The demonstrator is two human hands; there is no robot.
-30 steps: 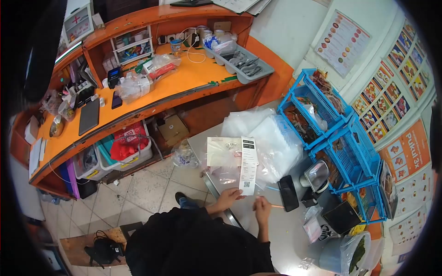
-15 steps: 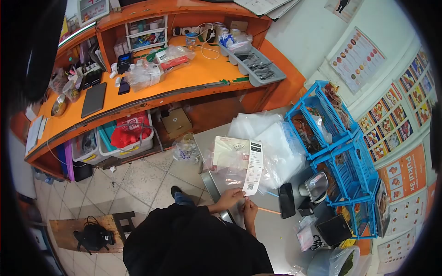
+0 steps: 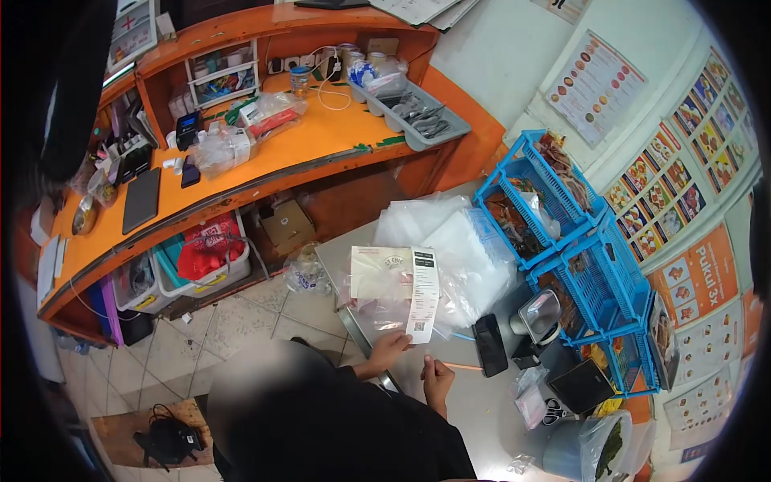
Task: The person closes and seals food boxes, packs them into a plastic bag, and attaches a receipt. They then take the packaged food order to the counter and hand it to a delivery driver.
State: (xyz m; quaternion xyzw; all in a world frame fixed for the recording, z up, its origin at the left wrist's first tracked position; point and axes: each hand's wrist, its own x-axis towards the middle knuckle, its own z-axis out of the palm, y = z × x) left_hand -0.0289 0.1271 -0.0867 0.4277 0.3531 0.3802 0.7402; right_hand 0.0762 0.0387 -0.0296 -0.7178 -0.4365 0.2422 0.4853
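Near the middle, my left hand (image 3: 391, 349) pinches the bottom edge of a long white printed receipt (image 3: 422, 297). The receipt lies over a clear plastic bag (image 3: 385, 309) that has a cream paper (image 3: 371, 269) with printing on it. My right hand (image 3: 436, 379) is just to the right and below, its fingers curled above the metal table; what it holds, if anything, is too small to make out. A thin orange stick (image 3: 463, 367) lies beside it, close to a black phone (image 3: 489, 345).
White plastic bags (image 3: 474, 265) lie behind the receipt. Blue baskets (image 3: 598, 281) stand at the right, with a metal-lidded container (image 3: 540, 313), scissors (image 3: 554, 411) and a lined bucket (image 3: 574, 450) nearer. An orange counter (image 3: 265, 173) runs along the back left.
My right hand came to the receipt's lower edge half a second ago and now sits slightly apart from it. My left hand keeps its hold. The camera view has shifted.
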